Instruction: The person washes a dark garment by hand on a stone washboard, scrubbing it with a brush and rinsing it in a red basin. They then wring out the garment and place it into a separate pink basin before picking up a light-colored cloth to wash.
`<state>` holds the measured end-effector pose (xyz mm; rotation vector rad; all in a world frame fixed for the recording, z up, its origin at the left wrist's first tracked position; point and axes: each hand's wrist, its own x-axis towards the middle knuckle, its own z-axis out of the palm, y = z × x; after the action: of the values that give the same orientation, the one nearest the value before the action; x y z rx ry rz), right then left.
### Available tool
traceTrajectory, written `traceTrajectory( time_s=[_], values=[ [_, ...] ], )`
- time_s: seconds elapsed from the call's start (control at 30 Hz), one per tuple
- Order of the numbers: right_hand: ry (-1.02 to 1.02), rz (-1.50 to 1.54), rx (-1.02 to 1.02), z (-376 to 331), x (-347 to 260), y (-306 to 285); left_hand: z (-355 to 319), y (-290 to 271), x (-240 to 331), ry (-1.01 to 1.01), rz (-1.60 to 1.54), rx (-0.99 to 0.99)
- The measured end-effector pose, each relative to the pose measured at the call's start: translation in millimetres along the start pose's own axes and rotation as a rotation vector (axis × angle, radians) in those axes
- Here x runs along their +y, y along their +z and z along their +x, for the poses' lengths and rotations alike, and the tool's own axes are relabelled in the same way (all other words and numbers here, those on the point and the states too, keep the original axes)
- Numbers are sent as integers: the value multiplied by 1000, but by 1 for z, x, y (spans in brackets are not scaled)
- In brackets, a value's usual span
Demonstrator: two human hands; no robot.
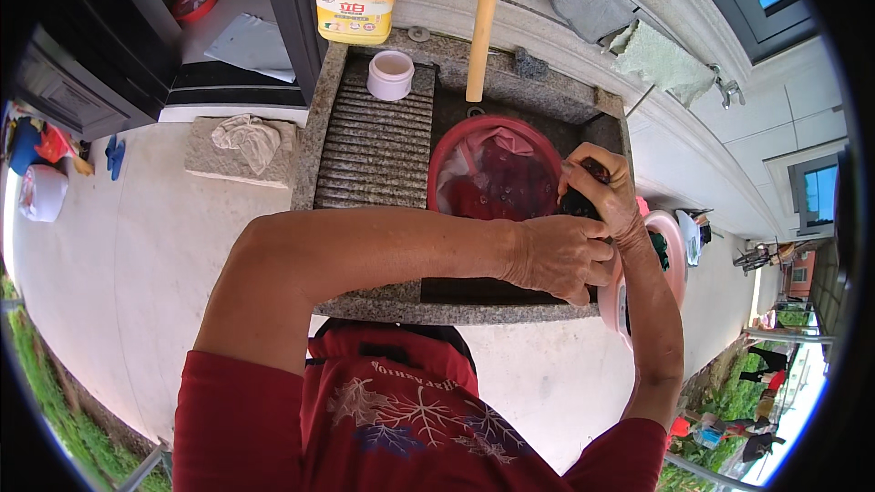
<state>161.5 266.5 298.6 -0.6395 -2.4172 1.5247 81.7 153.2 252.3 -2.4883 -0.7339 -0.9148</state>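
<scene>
At the right side of a stone wash sink (324,155), both my hands grip a dark wet cloth (576,204), bunched between them. My right hand (609,189) is closed around it, with a dark bulge showing above the fingers. My left hand (567,260) reaches across from the left, its fingers curled in a fist on the cloth's lower end; what lies inside that fist is mostly hidden. Just left of my hands, a red basin (436,148) in the sink holds water and soaking red and pink clothes (501,173).
A ribbed washboard (374,150) fills the sink's left part, with a pink tub (390,75) on it. Behind stand a yellow detergent jug (354,0) and a wooden pole (485,23). A pink basin (673,251) with clothes is at the right. A rag (248,141) lies on a stone slab.
</scene>
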Motion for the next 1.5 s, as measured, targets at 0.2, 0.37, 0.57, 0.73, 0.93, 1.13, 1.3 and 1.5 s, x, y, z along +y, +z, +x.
traceTrajectory(
  time_s=[0.2,0.37,0.57,0.73,0.93,1.13,1.3,1.5],
  values=[
    [34,-181,91,19,34,4,-20,23,-17,17,48,-136],
    [-20,-293,135,34,71,15,-34,36,-19,52,71,-301],
    [-76,-530,198,45,81,40,-54,69,-20,212,284,-509],
    [-55,-316,249,43,101,37,-59,83,-20,209,302,-591],
    [93,891,391,5,103,-9,-29,48,-22,-411,-67,205],
    [-241,1012,240,-63,94,-21,-30,65,-45,-1475,-1095,1188],
    [-30,716,321,-108,83,-32,-19,85,-37,-1565,-1305,1076],
    [-122,-246,411,-102,74,15,36,74,-21,-1492,-1319,1067]
  ],
)
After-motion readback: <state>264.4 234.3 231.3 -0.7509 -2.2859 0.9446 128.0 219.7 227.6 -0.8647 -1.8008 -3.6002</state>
